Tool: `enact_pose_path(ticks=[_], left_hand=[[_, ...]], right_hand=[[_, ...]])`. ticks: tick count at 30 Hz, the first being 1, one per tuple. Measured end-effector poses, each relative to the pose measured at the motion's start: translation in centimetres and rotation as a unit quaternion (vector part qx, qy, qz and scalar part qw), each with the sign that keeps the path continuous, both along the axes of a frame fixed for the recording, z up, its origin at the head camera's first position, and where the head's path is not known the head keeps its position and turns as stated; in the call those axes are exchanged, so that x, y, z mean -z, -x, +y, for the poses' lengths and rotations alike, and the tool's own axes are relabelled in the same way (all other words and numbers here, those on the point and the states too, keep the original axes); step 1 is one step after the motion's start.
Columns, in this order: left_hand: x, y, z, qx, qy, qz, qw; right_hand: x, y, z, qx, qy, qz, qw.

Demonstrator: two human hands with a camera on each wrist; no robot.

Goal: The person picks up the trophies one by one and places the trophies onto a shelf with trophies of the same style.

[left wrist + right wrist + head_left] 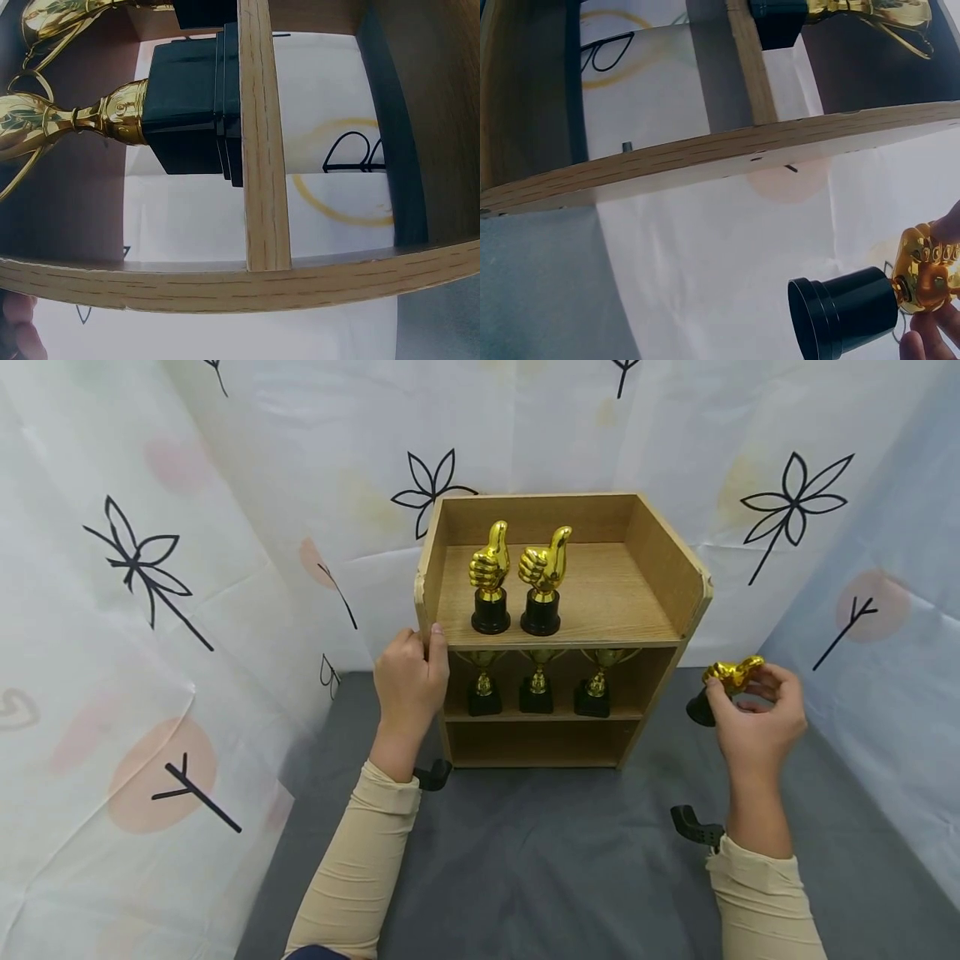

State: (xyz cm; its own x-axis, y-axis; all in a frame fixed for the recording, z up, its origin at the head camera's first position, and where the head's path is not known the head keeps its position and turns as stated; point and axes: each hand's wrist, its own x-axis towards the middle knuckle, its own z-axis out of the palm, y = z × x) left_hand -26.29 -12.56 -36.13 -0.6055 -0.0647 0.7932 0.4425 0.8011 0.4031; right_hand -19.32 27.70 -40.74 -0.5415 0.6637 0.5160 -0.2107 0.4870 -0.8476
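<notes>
My right hand (759, 714) pinches a gold thumbs-up trophy (731, 673) by its golden part, out to the right of a wooden shelf (577, 497). The trophy is tilted, its black base (847, 311) pointing down and left in the head view. My left hand (411, 681) grips the shelf's left side at the height of the top board. Two more thumbs-up trophies, a left one (490, 578) and a right one (544, 581), stand upright on the top board. Below, on the middle board, stand three gold cup trophies (537, 681) with black square bases, their tops hidden by the top board.
The shelf's bottom compartment (540, 743) lies under the cups. A grey cloth (555, 860) covers the table. Patterned white sheets (300, 460) hang behind and at both sides. Black camera mounts (693, 825) stick out from both wrists.
</notes>
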Motion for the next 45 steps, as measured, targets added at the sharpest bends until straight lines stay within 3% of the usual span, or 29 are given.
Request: enact_pose_path(ticks=[26, 35, 45], left_hand=[[-0.2, -0.1, 0.0, 0.003, 0.006, -0.005, 1.0], [-0.3, -0.2, -0.1, 0.004, 0.003, -0.009, 0.9999], [-0.4, -0.2, 0.0, 0.005, 0.006, -0.013, 0.9999]], right_hand=[[-2.9, -1.1, -0.7, -0.021, -0.011, 0.048, 0.9986], [-6.4, -3.1, -3.2, -0.024, 0.002, 0.081, 0.9964], [-7.3, -3.8, -3.6, -0.023, 0.012, 0.102, 0.9945]])
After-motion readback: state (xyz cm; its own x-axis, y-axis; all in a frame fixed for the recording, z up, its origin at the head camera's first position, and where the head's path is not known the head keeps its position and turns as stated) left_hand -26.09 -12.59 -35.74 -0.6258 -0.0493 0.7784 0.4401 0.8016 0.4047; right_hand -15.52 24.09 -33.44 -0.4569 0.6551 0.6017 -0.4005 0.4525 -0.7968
